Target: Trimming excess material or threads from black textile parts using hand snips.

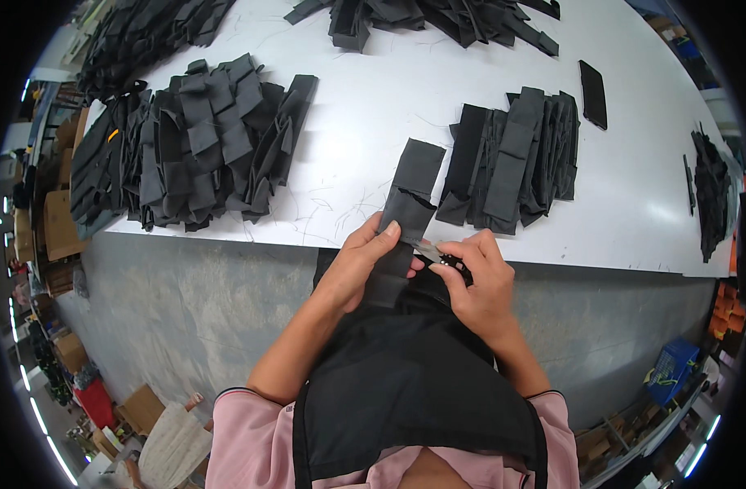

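At the white table's (pixel 357 102) near edge, the left hand (pixel 361 261) pinched a black fabric strip (pixel 407 213), judged light, pliable and best held flat at mid-length, while the right hand (pixel 481 281) gripped small snips (pixel 428 250) beside it.

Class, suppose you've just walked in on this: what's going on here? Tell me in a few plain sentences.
A person at a white table holds a black fabric strip in the left hand, over the table's near edge. The right hand grips a small metal tool, its tip at the strip's right edge. Heaps of similar black pieces lie on the table, including a left pile and a right pile, with a dark phone beyond the right one.
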The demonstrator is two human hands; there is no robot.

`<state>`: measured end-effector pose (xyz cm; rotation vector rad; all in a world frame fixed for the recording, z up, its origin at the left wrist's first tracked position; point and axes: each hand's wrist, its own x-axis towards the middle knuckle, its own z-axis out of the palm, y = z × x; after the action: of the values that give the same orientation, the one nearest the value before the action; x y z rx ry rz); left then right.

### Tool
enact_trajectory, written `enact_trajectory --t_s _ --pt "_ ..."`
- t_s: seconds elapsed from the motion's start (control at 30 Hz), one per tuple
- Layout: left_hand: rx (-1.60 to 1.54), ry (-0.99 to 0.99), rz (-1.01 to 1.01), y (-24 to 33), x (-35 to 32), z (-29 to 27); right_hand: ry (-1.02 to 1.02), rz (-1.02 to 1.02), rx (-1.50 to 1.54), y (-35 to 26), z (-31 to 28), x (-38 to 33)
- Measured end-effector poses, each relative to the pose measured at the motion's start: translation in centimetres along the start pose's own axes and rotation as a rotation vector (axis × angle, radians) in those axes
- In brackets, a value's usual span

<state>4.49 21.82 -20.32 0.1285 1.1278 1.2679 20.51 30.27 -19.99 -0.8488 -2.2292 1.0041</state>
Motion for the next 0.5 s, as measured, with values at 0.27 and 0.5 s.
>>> enact_trajectory --t_s 0.27,0.5 --pt "-0.052 -0.009 0.017 -0.11 -0.09 -0.21 0.017 -0.125 -0.181 -0.32 0.18 0.29" --pt "-0.081 -0.003 0.030 -0.09 -0.18 0.08 0.028 -0.175 -0.206 -0.28 0.58 0.47"
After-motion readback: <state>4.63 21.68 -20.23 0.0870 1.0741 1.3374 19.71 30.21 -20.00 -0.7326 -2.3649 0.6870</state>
